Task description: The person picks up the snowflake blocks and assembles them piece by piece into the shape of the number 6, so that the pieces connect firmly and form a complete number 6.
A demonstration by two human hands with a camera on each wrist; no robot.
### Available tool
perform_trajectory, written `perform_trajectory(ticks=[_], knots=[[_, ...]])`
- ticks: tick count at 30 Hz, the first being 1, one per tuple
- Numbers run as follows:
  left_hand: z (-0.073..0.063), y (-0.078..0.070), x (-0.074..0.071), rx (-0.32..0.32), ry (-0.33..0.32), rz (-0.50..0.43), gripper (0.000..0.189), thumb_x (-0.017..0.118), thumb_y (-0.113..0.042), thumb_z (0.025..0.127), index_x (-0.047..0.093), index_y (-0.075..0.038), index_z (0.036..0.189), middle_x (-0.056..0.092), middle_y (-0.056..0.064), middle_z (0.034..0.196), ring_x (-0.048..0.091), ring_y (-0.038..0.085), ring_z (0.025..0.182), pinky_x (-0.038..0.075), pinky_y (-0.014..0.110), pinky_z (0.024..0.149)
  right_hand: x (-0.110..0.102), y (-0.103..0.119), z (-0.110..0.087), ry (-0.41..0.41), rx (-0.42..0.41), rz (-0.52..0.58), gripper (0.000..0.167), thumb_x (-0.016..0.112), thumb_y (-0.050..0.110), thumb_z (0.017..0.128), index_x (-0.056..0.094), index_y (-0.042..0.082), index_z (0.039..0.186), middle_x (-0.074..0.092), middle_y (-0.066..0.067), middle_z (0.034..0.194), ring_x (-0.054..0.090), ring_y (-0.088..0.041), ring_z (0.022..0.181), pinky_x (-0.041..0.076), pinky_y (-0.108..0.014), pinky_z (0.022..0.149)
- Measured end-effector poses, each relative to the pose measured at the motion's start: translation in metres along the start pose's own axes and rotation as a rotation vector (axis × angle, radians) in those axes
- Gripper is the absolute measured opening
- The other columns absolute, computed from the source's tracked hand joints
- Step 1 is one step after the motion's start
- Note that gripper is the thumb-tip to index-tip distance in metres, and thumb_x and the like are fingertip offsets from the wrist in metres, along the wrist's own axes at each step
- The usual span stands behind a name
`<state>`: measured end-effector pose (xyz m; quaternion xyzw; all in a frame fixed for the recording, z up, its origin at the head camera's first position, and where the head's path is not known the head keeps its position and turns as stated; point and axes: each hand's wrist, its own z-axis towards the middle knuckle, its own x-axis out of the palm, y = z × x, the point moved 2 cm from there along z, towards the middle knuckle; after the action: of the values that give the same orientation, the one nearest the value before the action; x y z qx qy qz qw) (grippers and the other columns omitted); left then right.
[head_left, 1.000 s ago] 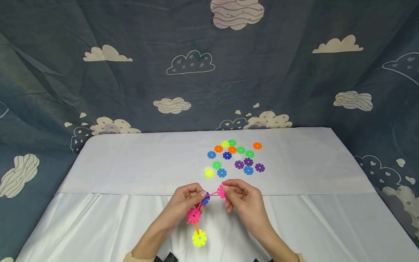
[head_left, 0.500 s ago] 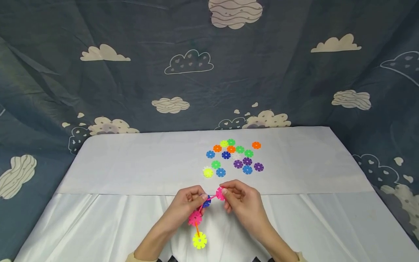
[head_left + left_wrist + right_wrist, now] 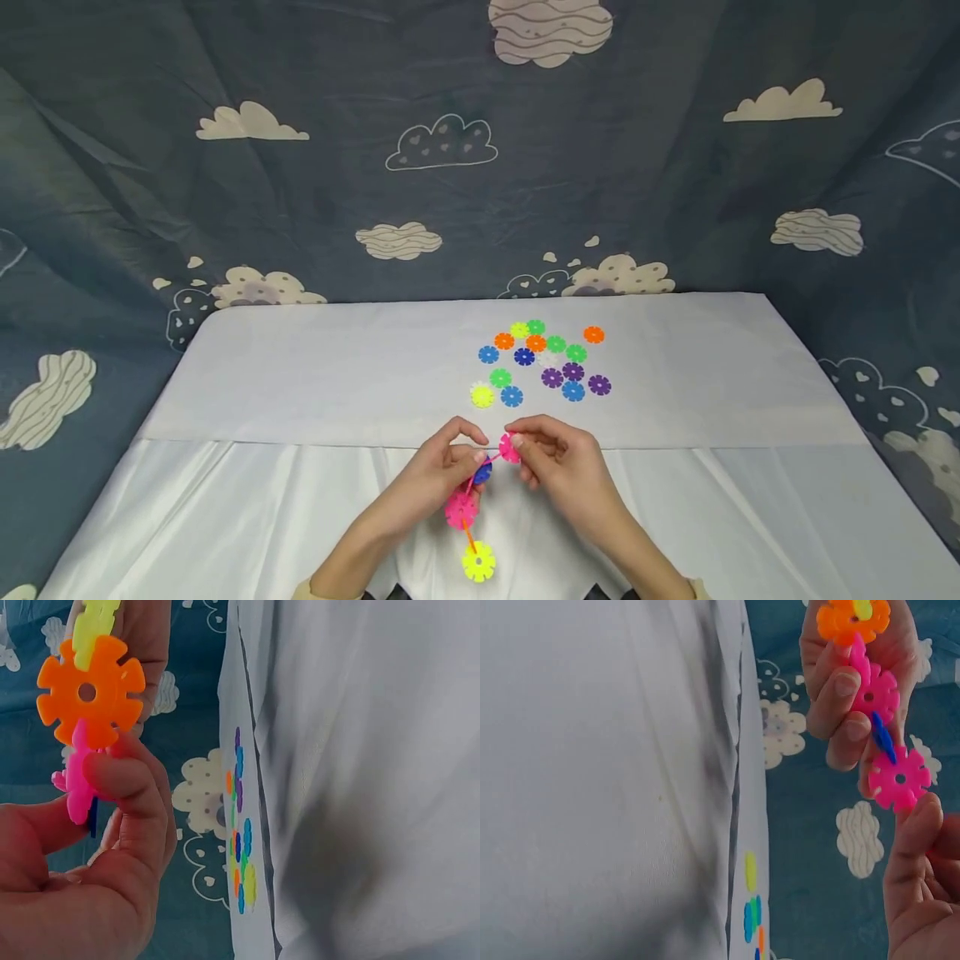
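A chain of notched plastic discs hangs between the two hands above the table front. My left hand (image 3: 438, 471) holds its middle, by the blue disc (image 3: 482, 472) and a pink disc (image 3: 461, 510); the index finger is raised off the thumb. An orange disc (image 3: 109, 686) and a yellow disc (image 3: 478, 563) hang below that hand. At the other end, my right hand (image 3: 566, 467) pinches the edge of a pink disc (image 3: 900, 759) between thumb and index finger. That disc joins the blue one, which appears edge-on in the right wrist view.
Several loose discs lie on the white tabletop (image 3: 300, 375) beyond the hands, among them a yellow disc (image 3: 482, 397), a purple disc (image 3: 599, 385) and an orange disc (image 3: 594, 334). A dark cloud-printed curtain (image 3: 322, 192) hangs behind the table.
My left hand has shifted slightly right, closer to the right hand, and its index finger has lifted from the thumb. The chain's lower discs have moved right and down. The right hand keeps its pinch.
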<state>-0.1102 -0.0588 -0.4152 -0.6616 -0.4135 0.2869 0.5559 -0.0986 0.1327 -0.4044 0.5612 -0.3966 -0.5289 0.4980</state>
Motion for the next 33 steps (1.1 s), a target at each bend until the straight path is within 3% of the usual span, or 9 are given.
perform_trajectory(ticks=[2, 8, 13, 16, 20, 24, 29, 33], knots=[[0.000, 0.001, 0.002, -0.007, 0.032, -0.010, 0.021, 0.055, -0.017, 0.102, 0.050, -0.005, 0.118, 0.062, 0.009, 0.077, 0.057, 0.017, 0.062, 0.045, 0.023, 0.062, -0.001, 0.000, 0.000, 0.029, -0.005, 0.001, 0.014, 0.067, 0.011, 0.094, 0.070, 0.006, 0.106, 0.061, -0.015, 0.075, 0.059, -0.030, 0.060, 0.054, -0.031, 0.055], [-0.001, -0.001, 0.005, -0.016, 0.061, 0.063, 0.027, 0.054, -0.036, 0.101, 0.059, -0.011, 0.110, 0.058, 0.006, 0.067, 0.049, 0.013, 0.056, 0.039, 0.022, 0.051, 0.002, -0.001, 0.000, 0.096, -0.025, 0.018, 0.014, 0.068, 0.014, 0.094, 0.071, 0.011, 0.107, 0.060, -0.011, 0.088, 0.061, -0.030, 0.065, 0.055, -0.031, 0.060], [-0.001, -0.005, 0.004, 0.023, 0.020, 0.090, 0.032, 0.053, -0.036, 0.102, 0.058, -0.005, 0.107, 0.059, 0.007, 0.067, 0.044, 0.014, 0.053, 0.036, 0.022, 0.046, 0.000, -0.005, 0.002, 0.117, -0.017, 0.090, 0.022, 0.065, 0.013, 0.096, 0.066, 0.008, 0.117, 0.065, -0.012, 0.094, 0.065, -0.035, 0.076, 0.056, -0.034, 0.073], [0.000, -0.006, 0.001, 0.055, -0.039, 0.105, 0.026, 0.052, -0.026, 0.103, 0.054, 0.000, 0.103, 0.062, 0.008, 0.073, 0.046, 0.014, 0.059, 0.038, 0.022, 0.053, -0.008, -0.011, 0.009, 0.095, -0.016, 0.086, 0.024, 0.064, 0.014, 0.097, 0.064, 0.004, 0.119, 0.067, -0.017, 0.098, 0.066, -0.039, 0.083, 0.056, -0.035, 0.078], [0.001, -0.006, -0.001, 0.077, -0.097, 0.149, 0.016, 0.050, -0.017, 0.103, 0.055, -0.003, 0.101, 0.066, 0.010, 0.081, 0.046, 0.014, 0.062, 0.039, 0.022, 0.057, -0.029, -0.021, 0.019, 0.013, 0.019, 0.014, 0.025, 0.064, 0.013, 0.097, 0.064, -0.001, 0.118, 0.065, -0.022, 0.102, 0.067, -0.037, 0.086, 0.056, -0.031, 0.078], [0.001, -0.005, -0.002, 0.086, -0.119, 0.114, 0.012, 0.049, -0.013, 0.102, 0.056, -0.003, 0.099, 0.063, 0.017, 0.085, 0.044, 0.014, 0.056, 0.038, 0.020, 0.047, -0.050, -0.028, 0.026, -0.066, 0.050, -0.059, 0.026, 0.063, 0.011, 0.097, 0.063, -0.002, 0.121, 0.065, -0.022, 0.105, 0.067, -0.035, 0.087, 0.056, -0.027, 0.077], [-0.001, -0.004, -0.005, 0.102, -0.163, 0.012, 0.013, 0.047, -0.011, 0.102, 0.054, 0.000, 0.101, 0.060, 0.022, 0.087, 0.047, 0.014, 0.056, 0.040, 0.022, 0.047, -0.068, -0.036, 0.039, -0.057, 0.043, -0.227, 0.026, 0.062, 0.008, 0.097, 0.063, 0.000, 0.121, 0.065, -0.017, 0.109, 0.066, -0.031, 0.089, 0.056, -0.028, 0.077], [0.000, -0.007, -0.007, 0.123, -0.195, -0.059, 0.013, 0.043, -0.008, 0.102, 0.050, 0.003, 0.103, 0.060, 0.021, 0.086, 0.050, 0.016, 0.059, 0.041, 0.023, 0.047, -0.080, -0.043, 0.053, -0.037, 0.022, -0.416, 0.024, 0.062, 0.003, 0.095, 0.065, 0.001, 0.119, 0.067, -0.013, 0.110, 0.063, -0.027, 0.095, 0.056, -0.036, 0.081]])
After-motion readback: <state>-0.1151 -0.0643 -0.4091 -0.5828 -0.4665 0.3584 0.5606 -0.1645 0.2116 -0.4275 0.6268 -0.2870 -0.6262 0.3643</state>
